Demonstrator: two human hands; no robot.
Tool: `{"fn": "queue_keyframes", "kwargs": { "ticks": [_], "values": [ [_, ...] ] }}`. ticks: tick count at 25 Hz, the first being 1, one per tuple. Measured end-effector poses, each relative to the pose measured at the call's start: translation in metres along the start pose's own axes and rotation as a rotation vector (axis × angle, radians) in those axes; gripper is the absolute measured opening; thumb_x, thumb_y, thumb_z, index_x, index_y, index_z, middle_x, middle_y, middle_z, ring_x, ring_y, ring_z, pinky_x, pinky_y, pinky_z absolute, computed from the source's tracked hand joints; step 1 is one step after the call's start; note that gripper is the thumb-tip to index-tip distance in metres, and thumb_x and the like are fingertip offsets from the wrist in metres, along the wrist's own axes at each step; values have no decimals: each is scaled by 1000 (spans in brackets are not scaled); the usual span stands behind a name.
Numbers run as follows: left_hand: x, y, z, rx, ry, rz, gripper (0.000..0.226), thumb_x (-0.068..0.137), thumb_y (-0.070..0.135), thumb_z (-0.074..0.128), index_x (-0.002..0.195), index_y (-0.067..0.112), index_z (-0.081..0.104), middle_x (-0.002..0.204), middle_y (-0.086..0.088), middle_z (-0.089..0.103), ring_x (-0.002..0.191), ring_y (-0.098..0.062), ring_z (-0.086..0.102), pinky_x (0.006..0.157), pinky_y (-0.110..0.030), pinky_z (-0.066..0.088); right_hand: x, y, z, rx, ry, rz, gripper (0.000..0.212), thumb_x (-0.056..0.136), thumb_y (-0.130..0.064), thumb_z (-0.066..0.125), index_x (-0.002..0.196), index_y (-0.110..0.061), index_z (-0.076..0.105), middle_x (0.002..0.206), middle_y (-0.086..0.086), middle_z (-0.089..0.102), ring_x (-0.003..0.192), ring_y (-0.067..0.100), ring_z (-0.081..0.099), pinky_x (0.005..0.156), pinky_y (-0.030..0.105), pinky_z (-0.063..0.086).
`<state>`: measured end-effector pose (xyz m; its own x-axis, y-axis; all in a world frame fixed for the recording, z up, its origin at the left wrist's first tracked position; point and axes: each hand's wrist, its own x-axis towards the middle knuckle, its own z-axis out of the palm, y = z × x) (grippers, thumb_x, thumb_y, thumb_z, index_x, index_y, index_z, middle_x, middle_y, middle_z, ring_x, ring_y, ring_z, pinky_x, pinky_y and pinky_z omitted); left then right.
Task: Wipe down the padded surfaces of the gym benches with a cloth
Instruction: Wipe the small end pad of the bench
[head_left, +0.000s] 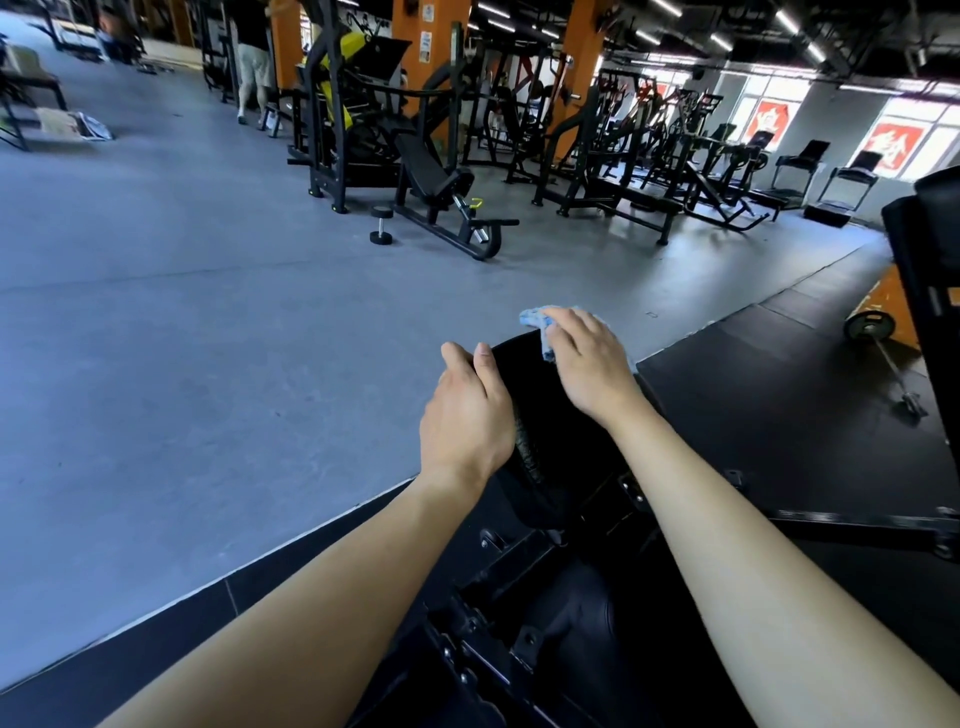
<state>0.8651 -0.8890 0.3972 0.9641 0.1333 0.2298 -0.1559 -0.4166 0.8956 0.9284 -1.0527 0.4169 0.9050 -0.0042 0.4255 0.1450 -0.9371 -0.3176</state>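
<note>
Cloth: I am seeing the blue cloth lying bunched at the far end of the bench pad.
Right hand: my right hand is pressing it down, fingers fairly straight, not pinching.
Left hand: my left hand is gripping the pad's left edge, thumb on top.
Axis: the pad is running lengthwise away from me; I am judging the next stroke as coming back toward me.

Upper right, windows: red panel with 1 large white brush-style character, strokes too blurred to read. 2nd red panel further right, same kind, also unreadable. Upper middle: paper notices on orange pillar, print too small. Nothing else legible.
</note>
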Motion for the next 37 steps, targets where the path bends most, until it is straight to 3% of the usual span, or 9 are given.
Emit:
{"fn": "queue_keyframes", "kwargs": {
  "ticks": [3, 9, 15, 21, 26, 29, 33, 35, 37],
  "values": [
    [1, 1, -1, 31, 3, 4, 37, 107, 49, 15, 95, 19, 32, 84, -3, 56, 77, -32, 50, 70, -41, 34, -1, -13, 4, -26, 58, 146, 65, 91, -46, 13, 133, -23, 57, 146, 2, 54, 138, 31, 42, 117, 47, 28],
    [2, 1, 2, 54, 6, 15, 37, 107, 50, 13, 94, 21, 32, 85, -4, 58, 76, -27, 52, 69, -41, 35, -79, -20, 3, 53, 22, -48, 63, 99, -51, 13, 156, -32, 31, 167, -4, 22, 155, 19, 12, 127, 41, 7],
    [0, 4, 0, 169, 29, 52, 36, 108, 44, 12, 94, 18, 34, 86, -4, 55, 70, -23, 50, 68, -39, 35, -49, 3, -3, -12, -15, 238, 70, 94, -52, 11, 158, -29, 25, 168, 2, 18, 155, 26, 12, 125, 49, 8],
    [18, 20, -5, 547, -15, 277, 9, 98, 21, 34, 92, 15, 34, 98, -10, 56, 94, -39, 58, 78, -43, 37, -100, -15, -4, 29, -44, 23, 57, 104, -47, 16, 159, -37, 20, 169, -8, 10, 156, 19, 3, 126, 44, 4],
    [43, 45, 11, 679, -196, 316, 11, 101, 25, 34, 97, 15, 36, 113, -16, 59, 107, -41, 58, 78, -43, 34, -32, 26, -8, 9, -7, 311, 51, 105, -34, 29, 156, -31, 30, 166, 1, 25, 152, 27, 22, 122, 51, 19],
    [47, 42, 22, 710, -122, 409, 6, 99, 22, 36, 95, 17, 36, 105, -12, 59, 97, -41, 63, 69, -40, 35, 1, 15, -10, 36, -36, 239, 48, 101, -36, 29, 145, -34, 47, 159, -4, 40, 144, 26, 36, 119, 49, 27],
    [44, 36, 24, 684, -45, 471, 5, 98, 21, 37, 93, 19, 36, 100, -11, 61, 90, -40, 64, 65, -38, 33, 24, -6, -15, 6, -70, 66, 35, 95, -41, 34, 100, -33, 69, 118, -3, 67, 113, 29, 55, 98, 43, 42],
    [44, 37, 24, 682, -34, 482, 8, 98, 23, 37, 92, 18, 36, 96, -10, 60, 87, -40, 62, 64, -38, 32, 35, 1, -23, 60, -129, 170, 35, 93, -44, 35, 83, -31, 67, 97, 0, 68, 97, 31, 56, 83, 39, 44],
    [44, 37, 24, 682, -22, 474, 13, 99, 25, 37, 90, 16, 38, 89, -8, 54, 79, -40, 57, 64, -39, 32, 49, 21, -29, 166, -139, 344, 36, 95, -41, 37, 79, -22, 63, 94, 7, 64, 89, 31, 51, 77, 36, 37]
  ]
}}
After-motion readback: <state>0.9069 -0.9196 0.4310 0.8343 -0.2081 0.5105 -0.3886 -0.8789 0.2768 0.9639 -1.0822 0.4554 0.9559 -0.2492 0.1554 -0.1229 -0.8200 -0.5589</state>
